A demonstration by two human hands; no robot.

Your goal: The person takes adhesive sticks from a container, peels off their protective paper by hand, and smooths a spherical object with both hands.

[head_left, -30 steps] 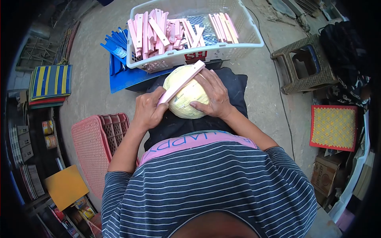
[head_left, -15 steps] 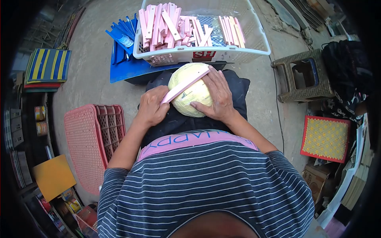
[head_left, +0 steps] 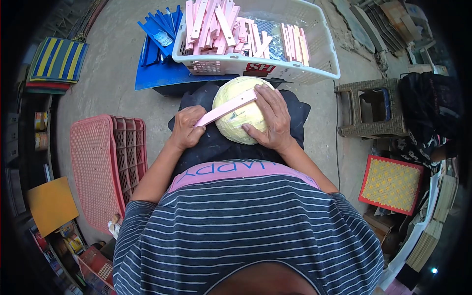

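Note:
A round, pale yellow ball-like object (head_left: 239,123) rests on the dark cloth over my lap. My left hand (head_left: 189,127) is closed round the lower left end of a pink strip (head_left: 227,109), which slants up to the right across the ball. My right hand (head_left: 271,118) lies on the ball's right side, thumb apart from the fingers, with the fingertips beside the strip's upper end. The strip has small holes near its end. Whether the right fingers press on the strip is hard to tell.
A white basket (head_left: 295,73) with many pink strips stands ahead on a blue surface (head_left: 162,76), beside blue strips (head_left: 160,39). A pink crate (head_left: 93,167) is at left. On the right are a woven stool (head_left: 361,130) and a red-edged yellow mat (head_left: 392,184).
The view has turned, so the basket and stool sit differently in it. The strip now lies less steeply on the ball, its upper end a little lower. Both hands keep their places around the ball.

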